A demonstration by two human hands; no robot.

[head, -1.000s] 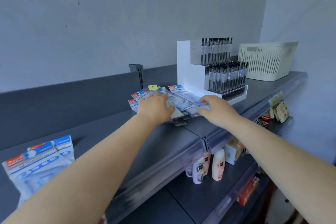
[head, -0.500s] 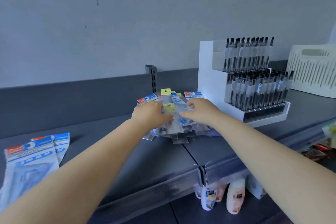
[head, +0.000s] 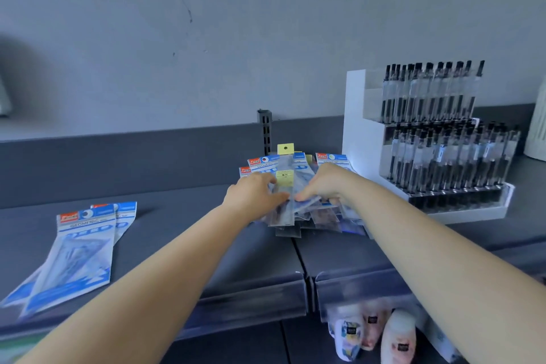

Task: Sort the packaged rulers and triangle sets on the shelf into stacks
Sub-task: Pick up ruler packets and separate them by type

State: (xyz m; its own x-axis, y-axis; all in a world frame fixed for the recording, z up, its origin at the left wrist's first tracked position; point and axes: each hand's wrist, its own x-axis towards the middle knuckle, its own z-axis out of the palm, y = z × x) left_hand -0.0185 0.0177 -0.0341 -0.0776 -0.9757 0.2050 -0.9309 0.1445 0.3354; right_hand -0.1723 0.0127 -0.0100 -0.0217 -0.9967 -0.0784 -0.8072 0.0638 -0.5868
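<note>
- Left hand (head: pixel 251 195): grip curled, fingertips pinching a ruler pack (head: pixel 284 198) with a yellow header atop the mixed pile (head: pixel 307 210).
- Right hand (head: pixel 328 186): grip curled onto the pile's packets, at 3 o'clock of the left hand.
- Mixed pile: mid-shelf (head: pixel 183 233), beside the pen display (head: pixel 428 142).
- Triangle-set stack (head: pixel 79 248): at 9 o'clock, well apart from the pile.
</note>
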